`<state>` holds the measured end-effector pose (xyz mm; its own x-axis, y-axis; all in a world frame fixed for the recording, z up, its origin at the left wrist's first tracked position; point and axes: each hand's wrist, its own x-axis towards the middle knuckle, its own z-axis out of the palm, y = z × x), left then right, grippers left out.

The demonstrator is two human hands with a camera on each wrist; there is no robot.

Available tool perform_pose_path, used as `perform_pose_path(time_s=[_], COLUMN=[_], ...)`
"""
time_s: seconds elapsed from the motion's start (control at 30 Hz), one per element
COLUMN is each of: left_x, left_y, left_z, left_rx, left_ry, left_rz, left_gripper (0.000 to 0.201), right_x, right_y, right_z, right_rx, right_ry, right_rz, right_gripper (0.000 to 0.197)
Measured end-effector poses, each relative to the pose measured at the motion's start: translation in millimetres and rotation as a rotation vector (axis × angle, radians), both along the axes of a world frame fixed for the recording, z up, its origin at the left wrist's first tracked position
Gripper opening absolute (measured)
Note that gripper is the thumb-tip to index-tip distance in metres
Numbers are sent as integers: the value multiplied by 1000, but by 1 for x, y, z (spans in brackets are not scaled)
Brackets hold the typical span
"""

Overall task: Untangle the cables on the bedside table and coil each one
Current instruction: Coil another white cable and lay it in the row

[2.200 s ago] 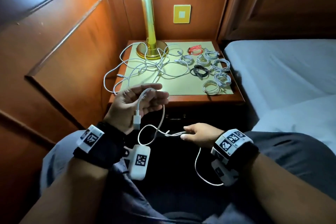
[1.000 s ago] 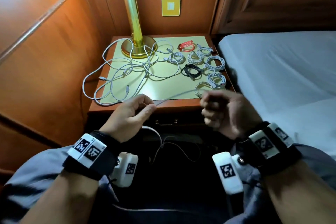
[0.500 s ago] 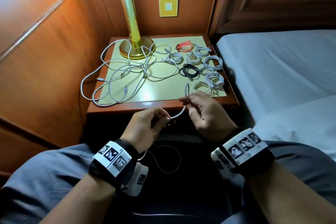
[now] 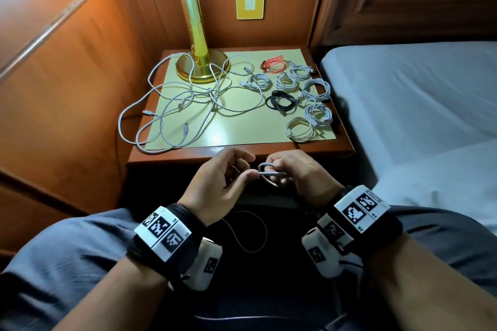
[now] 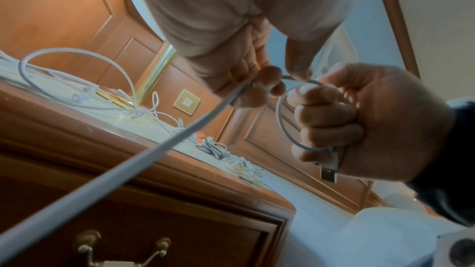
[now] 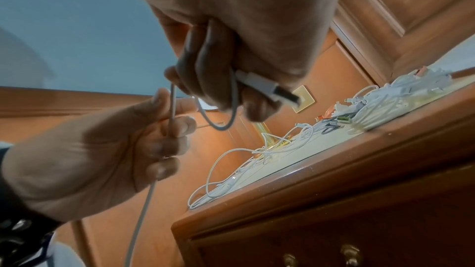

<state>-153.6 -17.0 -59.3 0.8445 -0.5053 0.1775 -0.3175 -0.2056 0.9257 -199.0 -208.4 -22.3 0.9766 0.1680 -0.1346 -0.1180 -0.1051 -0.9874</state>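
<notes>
In front of the bedside table (image 4: 347, 148) both hands hold one white cable (image 4: 266, 172). My right hand (image 4: 298, 172) is curled round a small loop of it, with the USB plug (image 5: 330, 166) sticking out below the fingers (image 5: 326, 113). My left hand (image 4: 223, 180) pinches the cable (image 6: 171, 109) between thumb and forefinger beside the loop; the rest hangs down into my lap (image 4: 252, 236). On the left of the table lies a tangle of white cables (image 4: 183, 105). Several coiled white cables (image 4: 312, 105), a black coil (image 4: 281, 101) and a red coil (image 4: 274, 63) lie on the right.
A brass lamp (image 4: 197, 43) stands at the back left of the table, with cables looped round its base. Wooden wall panels close the left side. A bed with a grey sheet (image 4: 416, 94) is on the right. A drawer with handles (image 5: 120, 251) sits under the tabletop.
The hands drew the cable taut between them, then came together below the table's front edge. The right hand now has a small loop wound in its fingers.
</notes>
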Motion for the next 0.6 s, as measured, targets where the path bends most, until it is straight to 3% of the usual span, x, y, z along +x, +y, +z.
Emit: perform_pose_path(time_s=[0.13, 0.27, 0.6], left_x=[-6, -5, 1], left_y=[-6, -7, -4], left_z=[6, 9, 9], left_rx=[-34, -159, -285], left_ry=[152, 321, 418], left_rz=[-9, -10, 88], left_gripper=[13, 18, 21], right_x=[1, -1, 4], right_y=[1, 2, -3], right_z=[-1, 0, -15], right_rx=[193, 257, -51], right_ry=[80, 96, -41], right_rz=[-39, -28, -139], right_gripper=[15, 13, 34])
